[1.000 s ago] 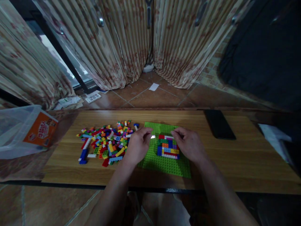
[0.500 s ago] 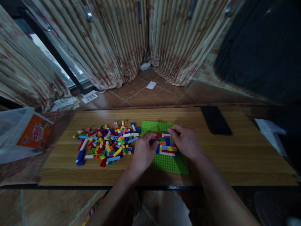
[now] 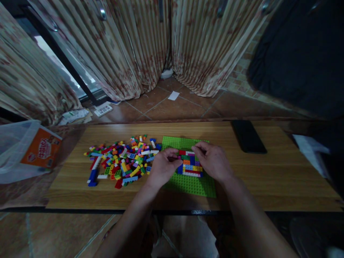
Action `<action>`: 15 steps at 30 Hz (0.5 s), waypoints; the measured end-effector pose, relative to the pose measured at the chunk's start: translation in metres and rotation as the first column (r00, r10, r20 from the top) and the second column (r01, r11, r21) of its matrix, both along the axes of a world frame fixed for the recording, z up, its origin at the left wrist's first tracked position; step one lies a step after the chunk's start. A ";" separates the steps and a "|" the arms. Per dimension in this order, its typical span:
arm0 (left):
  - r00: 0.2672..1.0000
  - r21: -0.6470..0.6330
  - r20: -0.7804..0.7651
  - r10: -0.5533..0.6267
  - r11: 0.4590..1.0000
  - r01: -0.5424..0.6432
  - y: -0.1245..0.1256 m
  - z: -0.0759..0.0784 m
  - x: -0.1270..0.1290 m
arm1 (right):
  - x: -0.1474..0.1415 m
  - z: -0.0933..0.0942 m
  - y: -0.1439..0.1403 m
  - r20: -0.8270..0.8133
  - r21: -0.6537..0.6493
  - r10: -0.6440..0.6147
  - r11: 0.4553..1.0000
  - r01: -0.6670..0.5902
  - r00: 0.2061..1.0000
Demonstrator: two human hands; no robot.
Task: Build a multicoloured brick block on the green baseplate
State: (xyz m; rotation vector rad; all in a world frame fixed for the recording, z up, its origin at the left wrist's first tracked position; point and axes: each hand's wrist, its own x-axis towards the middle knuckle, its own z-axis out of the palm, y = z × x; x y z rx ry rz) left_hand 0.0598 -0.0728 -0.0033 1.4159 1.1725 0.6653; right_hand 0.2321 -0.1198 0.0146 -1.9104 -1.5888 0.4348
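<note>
A green baseplate point(image 3: 194, 185) lies on the wooden table point(image 3: 268, 179). A flat build of coloured bricks point(image 3: 191, 166) is fixed on it. My left hand point(image 3: 162, 167) rests at the build's left edge, thumb and forefinger pinched together against it. Whether a brick is between them is hidden. My right hand point(image 3: 213, 161) lies over the build's right side, with bent fingertips touching its far edge. A pile of loose coloured bricks point(image 3: 120, 161) is spread just left of my left hand.
A black phone point(image 3: 248, 137) lies at the table's far right. A clear plastic bag holding an orange box point(image 3: 40, 148) sits off the table's left end. White paper point(image 3: 309, 150) lies at the right. Striped curtains point(image 3: 150, 46) and a tiled floor are beyond.
My left hand has moved right from the baseplate's edge to the build; a small white piece seen at its fingertips no longer shows. My right hand has stayed on the build.
</note>
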 end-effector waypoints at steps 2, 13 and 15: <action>1.000 -0.026 0.018 -0.014 1.000 0.015 0.003 0.000 -0.001 | 0.000 0.000 0.000 0.007 0.004 0.000 1.000 0.000 1.000; 0.998 -0.002 -0.012 -0.063 0.998 0.063 0.005 -0.003 -0.007 | 0.000 -0.001 -0.001 0.014 -0.007 0.009 1.000 -0.009 1.000; 0.998 0.012 -0.035 -0.059 0.998 0.060 0.005 -0.003 -0.005 | 0.000 -0.001 -0.001 0.015 -0.002 0.009 1.000 -0.009 1.000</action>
